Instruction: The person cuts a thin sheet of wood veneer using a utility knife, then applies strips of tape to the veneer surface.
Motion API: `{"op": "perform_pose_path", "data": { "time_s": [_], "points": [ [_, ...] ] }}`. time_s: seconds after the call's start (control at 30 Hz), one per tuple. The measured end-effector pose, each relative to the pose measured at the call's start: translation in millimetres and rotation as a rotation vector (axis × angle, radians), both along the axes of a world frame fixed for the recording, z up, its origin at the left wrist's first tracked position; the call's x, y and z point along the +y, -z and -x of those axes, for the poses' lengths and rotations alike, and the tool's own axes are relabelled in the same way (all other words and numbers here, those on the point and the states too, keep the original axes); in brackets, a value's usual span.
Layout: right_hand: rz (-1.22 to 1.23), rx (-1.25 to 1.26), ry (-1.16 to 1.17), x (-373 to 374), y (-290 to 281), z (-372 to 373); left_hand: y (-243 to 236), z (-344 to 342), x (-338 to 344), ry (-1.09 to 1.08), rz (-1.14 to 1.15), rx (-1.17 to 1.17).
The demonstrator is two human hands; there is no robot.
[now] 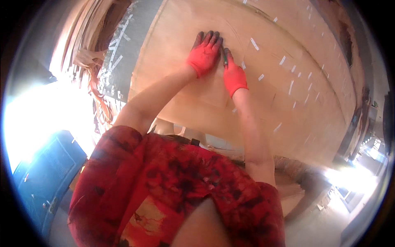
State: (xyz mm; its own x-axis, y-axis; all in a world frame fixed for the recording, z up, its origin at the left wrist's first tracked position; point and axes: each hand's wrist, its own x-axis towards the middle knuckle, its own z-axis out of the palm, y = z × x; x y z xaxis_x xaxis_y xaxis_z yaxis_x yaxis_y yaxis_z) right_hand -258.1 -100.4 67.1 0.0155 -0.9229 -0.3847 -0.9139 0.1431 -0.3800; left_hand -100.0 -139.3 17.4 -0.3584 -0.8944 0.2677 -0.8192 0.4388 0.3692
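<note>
Left hand (pixel 204 53): red glove, dark fingertips, spread flat on the veneer sheet (pixel 263 103), grip released, nothing held; the open palm looks meant to press the thin sheet down.
Right hand (pixel 233 76): just beside it, edge-on, fingers closed round a small dark-green tool (pixel 225 61) (too small to tell what kind).
Veneer sheet: pale, wide, on the table, straight ahead.
Tape strips (pixel 254 44): white bits dotted over it, likely patching splits.
Left: scrap veneer (pixel 88 57) piled.
</note>
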Motion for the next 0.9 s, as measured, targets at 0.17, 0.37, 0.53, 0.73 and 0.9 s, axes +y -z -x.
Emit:
{"op": "perform_pose_path", "data": {
  "time_s": [0.17,0.37,0.53,0.73,0.9],
  "points": [
    [-0.086,-0.006,0.068,82,-9,21,9,-4,-3,0.003,0.018,-0.044],
    [-0.374,-0.208,0.479,182,-59,56,7,1,-4,-0.003,0.029,-0.022],
    [0.062,-1.002,0.666,145,-24,36,4,0,-1,0.006,0.014,-0.04],
    [0.003,-1.052,0.574,105,25,3,15,1,-4,-0.011,0.066,-0.032],
    [-0.019,-0.885,0.523,104,24,5,-29,-25,26,-0.067,0.086,0.02]
  ]
}}
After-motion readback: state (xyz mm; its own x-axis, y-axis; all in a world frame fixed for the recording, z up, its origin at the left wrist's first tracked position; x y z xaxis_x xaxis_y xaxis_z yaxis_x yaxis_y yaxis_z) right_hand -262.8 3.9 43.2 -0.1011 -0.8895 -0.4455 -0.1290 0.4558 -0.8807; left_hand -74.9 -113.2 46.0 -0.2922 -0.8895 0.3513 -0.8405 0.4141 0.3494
